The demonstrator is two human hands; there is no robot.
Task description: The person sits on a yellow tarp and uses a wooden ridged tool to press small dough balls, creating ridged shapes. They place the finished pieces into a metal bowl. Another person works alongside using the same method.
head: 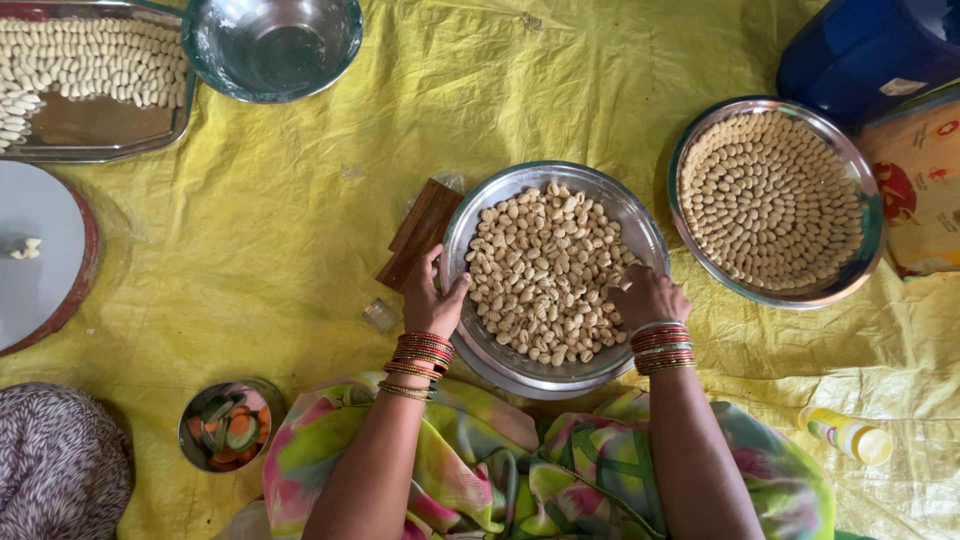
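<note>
Draped across the person's lap at the bottom of the view is a multicoloured green, pink and yellow patterned cloth (520,470), from which both forearms extend forward, each wrist stacked with red and gold bangles (422,352). Directly ahead sits a round steel plate with a raised rim (470,215), loaded with a loose heap of small pale ridged dough shells (545,270); it rests on a crinkled yellow plastic sheet (300,200) spread over the floor. The left hand (432,300) is clamped on the near-left rim, thumb over the edge, apparently to steady the plate. The right hand (648,297) lies among the shells at the right side with fingers curled together; whether it encloses any shells cannot be told. A brown ridged wooden board (420,232) lies touching the plate's left edge, within reach of the left hand. To the right, well apart, a second round steel plate (868,200) carries similar shells laid in neat concentric rings, which keeps them separated. At upper left a rectangular steel tray (100,140) holds shells in straight rows, beside an empty steel bowl (272,45). A small steel dish of sliced vegetables (226,425) stands near the left elbow, and a small yellow bottle (848,433) lies at lower right.
</note>
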